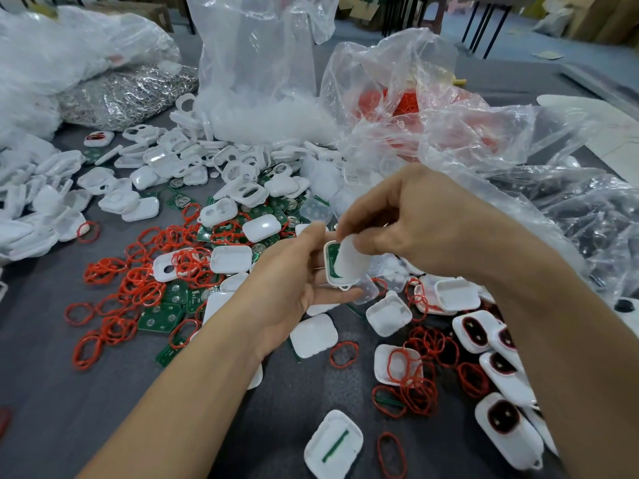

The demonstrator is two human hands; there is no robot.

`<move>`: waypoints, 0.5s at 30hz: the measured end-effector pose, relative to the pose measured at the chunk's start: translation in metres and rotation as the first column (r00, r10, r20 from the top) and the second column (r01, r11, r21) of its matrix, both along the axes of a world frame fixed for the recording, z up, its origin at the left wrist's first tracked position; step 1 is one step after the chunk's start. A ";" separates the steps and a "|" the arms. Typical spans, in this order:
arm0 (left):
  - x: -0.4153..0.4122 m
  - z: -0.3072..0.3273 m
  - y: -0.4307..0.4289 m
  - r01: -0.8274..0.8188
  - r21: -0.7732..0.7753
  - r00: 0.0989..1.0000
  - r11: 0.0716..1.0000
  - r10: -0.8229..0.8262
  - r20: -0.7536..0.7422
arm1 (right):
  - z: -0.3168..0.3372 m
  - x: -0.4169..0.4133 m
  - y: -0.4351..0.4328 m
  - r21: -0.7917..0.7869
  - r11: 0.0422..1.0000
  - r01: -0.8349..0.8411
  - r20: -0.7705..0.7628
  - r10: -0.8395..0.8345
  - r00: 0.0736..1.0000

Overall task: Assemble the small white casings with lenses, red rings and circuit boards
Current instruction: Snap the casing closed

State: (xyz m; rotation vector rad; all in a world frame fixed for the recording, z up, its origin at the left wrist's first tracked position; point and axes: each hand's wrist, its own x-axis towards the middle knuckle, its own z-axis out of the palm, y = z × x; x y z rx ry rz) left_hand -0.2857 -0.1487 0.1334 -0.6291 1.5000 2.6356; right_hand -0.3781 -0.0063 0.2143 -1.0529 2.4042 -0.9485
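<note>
At the centre of the frame, a white casing [334, 280] with a green circuit board [332, 262] seated inside lies in the left hand [294, 271], whose fingers curl round its edge. Just above it, the right hand [415, 219] pinches a white cover [349, 259], tilted against the casing's open face. The step looks like closing the shell; next, the cover needs squaring to the rim and pressing home. Red rings [138, 281] and loose boards [160, 318] litter the grey table [69, 409]. Finished casings [501, 368] lie at lower right, with plastic bags [256, 63] along the top.
</note>
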 end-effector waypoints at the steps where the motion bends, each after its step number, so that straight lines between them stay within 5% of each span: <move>1: 0.000 0.000 0.000 0.006 0.005 1.000 1.000 -0.006 0.002 | -0.001 -0.001 -0.002 0.025 1.000 -0.004 -0.019 0.005 1.000; 7: 0.000 0.000 0.000 0.006 0.007 1.000 1.000 -0.006 0.000 | -0.004 0.001 -0.009 0.123 0.992 -0.012 -0.074 0.021 0.997; 15: 0.000 0.000 0.000 -0.015 0.036 1.000 0.999 0.015 -0.018 | -0.024 0.008 -0.011 -0.003 0.996 0.089 -0.090 -0.089 0.992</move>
